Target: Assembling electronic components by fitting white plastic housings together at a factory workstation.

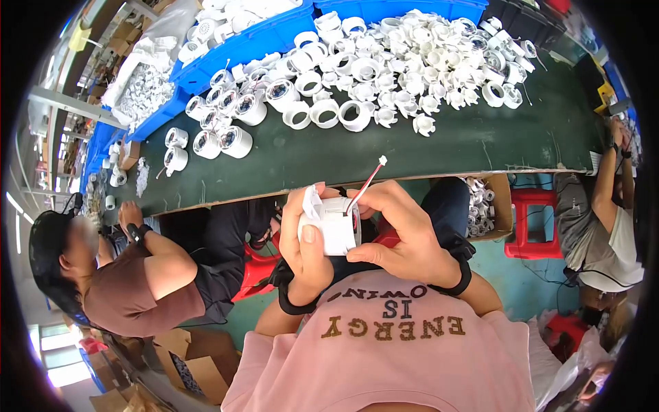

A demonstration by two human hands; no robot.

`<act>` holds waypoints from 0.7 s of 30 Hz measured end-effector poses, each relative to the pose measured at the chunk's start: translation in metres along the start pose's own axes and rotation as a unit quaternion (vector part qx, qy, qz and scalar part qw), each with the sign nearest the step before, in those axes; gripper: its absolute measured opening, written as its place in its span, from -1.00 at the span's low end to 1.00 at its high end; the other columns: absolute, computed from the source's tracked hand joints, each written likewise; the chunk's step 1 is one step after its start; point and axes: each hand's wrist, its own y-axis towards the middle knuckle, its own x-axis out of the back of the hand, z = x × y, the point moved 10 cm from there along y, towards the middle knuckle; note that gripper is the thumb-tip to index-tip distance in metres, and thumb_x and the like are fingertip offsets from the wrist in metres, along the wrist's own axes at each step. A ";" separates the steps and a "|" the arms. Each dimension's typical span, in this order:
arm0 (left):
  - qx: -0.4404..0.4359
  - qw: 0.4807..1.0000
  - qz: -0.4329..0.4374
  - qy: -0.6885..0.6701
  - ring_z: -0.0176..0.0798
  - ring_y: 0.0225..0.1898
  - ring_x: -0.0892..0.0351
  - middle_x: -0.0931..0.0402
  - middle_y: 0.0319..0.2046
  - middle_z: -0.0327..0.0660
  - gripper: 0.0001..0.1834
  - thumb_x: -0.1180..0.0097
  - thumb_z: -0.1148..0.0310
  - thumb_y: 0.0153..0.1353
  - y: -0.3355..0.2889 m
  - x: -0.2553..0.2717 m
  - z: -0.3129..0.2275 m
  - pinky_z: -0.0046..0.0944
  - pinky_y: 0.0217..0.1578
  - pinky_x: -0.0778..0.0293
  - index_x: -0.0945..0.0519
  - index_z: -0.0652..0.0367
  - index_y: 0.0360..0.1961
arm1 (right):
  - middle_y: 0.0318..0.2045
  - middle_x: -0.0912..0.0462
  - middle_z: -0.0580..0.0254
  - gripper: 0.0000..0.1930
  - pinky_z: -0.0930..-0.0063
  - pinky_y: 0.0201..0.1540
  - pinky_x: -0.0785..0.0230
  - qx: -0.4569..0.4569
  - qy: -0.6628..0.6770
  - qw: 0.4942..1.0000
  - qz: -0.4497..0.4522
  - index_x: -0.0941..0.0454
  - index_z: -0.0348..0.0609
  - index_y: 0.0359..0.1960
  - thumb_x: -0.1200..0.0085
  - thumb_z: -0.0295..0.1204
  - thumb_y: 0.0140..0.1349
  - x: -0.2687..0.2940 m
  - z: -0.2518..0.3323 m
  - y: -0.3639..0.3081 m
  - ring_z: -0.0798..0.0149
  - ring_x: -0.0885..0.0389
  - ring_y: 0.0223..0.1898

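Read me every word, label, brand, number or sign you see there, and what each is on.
Pink shirt: lettering in gold and dark rows, upside down in view; readable, but I don't copy wording.
White housing held in the left hand and right hand: no lettering I can make out.
White slip by the green bench's right end: too small to read.

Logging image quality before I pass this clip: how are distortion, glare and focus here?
Head view: dark corners ring the fisheye frame, and the green table bends along its edges; head view: the window at lower left is blown out to white; head view: the white housing between the left hand and right hand looks reasonably sharp, without obvious motion blur.
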 end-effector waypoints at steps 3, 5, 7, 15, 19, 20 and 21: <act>-0.048 0.998 -0.008 0.027 -0.18 -0.18 -0.48 -0.47 -0.13 0.05 -0.45 0.21 0.09 0.38 -0.004 0.001 -0.009 -0.21 -0.15 -0.41 -0.40 0.44 0.07 | -0.13 -0.49 0.07 -0.27 0.41 -0.09 -0.45 0.026 -0.018 0.999 0.007 -0.43 -0.39 0.11 -0.42 -0.18 -0.04 -0.004 0.005 -0.001 0.23 -0.54 -0.18; -0.087 0.995 -0.016 0.044 -0.17 -0.18 -0.47 -0.45 -0.11 0.07 -0.44 0.20 0.09 0.37 -0.007 0.003 -0.015 -0.20 -0.16 -0.41 -0.36 0.44 0.09 | -0.14 -0.49 0.06 -0.26 0.41 -0.11 -0.47 0.047 -0.039 0.998 0.015 -0.43 -0.39 0.10 -0.41 -0.16 -0.05 -0.006 0.008 0.000 0.23 -0.55 -0.19; -0.084 0.995 -0.011 0.045 -0.16 -0.16 -0.48 -0.45 -0.09 0.08 -0.42 0.22 0.05 0.37 -0.005 0.002 -0.015 -0.19 -0.13 -0.42 -0.34 0.43 0.08 | -0.15 -0.50 0.06 -0.24 0.42 -0.14 -0.48 0.080 -0.055 0.995 0.017 -0.43 -0.40 0.10 -0.40 -0.12 -0.06 -0.005 0.014 0.004 0.21 -0.56 -0.20; 0.018 0.982 0.099 0.162 -0.18 -0.03 -0.38 -0.29 0.01 -0.05 -0.47 -0.06 0.43 0.25 0.008 0.007 0.015 -0.25 -0.01 -0.35 -0.33 0.31 0.24 | -0.18 -0.51 -0.02 -0.42 0.34 -0.25 -0.45 0.087 -0.232 0.968 -0.049 -0.47 -0.34 -0.04 -0.44 -0.36 -0.09 -0.009 0.001 0.013 0.05 -0.54 -0.25; 0.253 0.962 0.019 -0.099 -0.36 -0.01 -0.42 -0.35 -0.02 -0.20 -0.35 -0.27 0.48 0.13 -0.022 0.020 0.064 -0.36 -0.09 -0.45 -0.29 0.26 0.23 | -0.14 -0.47 -0.04 -0.43 0.27 -0.18 -0.41 0.074 -0.229 0.970 0.018 -0.46 -0.27 -0.03 -0.42 -0.44 -0.13 -0.041 -0.009 0.015 -0.02 -0.51 -0.18; 0.272 0.958 0.010 -0.084 -0.36 -0.02 -0.44 -0.39 -0.04 -0.22 -0.35 -0.28 0.50 0.13 -0.026 0.029 0.068 -0.36 -0.07 -0.47 -0.28 0.26 0.22 | -0.12 -0.46 -0.04 -0.41 0.27 -0.14 -0.41 0.060 -0.195 0.977 0.056 -0.45 -0.26 -0.02 -0.42 -0.44 -0.13 -0.051 -0.015 0.018 -0.03 -0.51 -0.15; 0.310 0.939 -0.016 -0.147 -0.36 0.03 -0.45 -0.44 0.03 -0.20 -0.37 -0.25 0.48 0.17 -0.033 0.036 0.071 -0.34 0.05 -0.41 -0.28 0.25 0.25 | -0.01 -0.44 -0.04 -0.37 0.30 -0.04 -0.40 0.037 -0.165 0.981 0.098 -0.39 -0.24 0.09 -0.36 -0.49 -0.09 -0.060 -0.019 0.020 0.04 -0.50 -0.06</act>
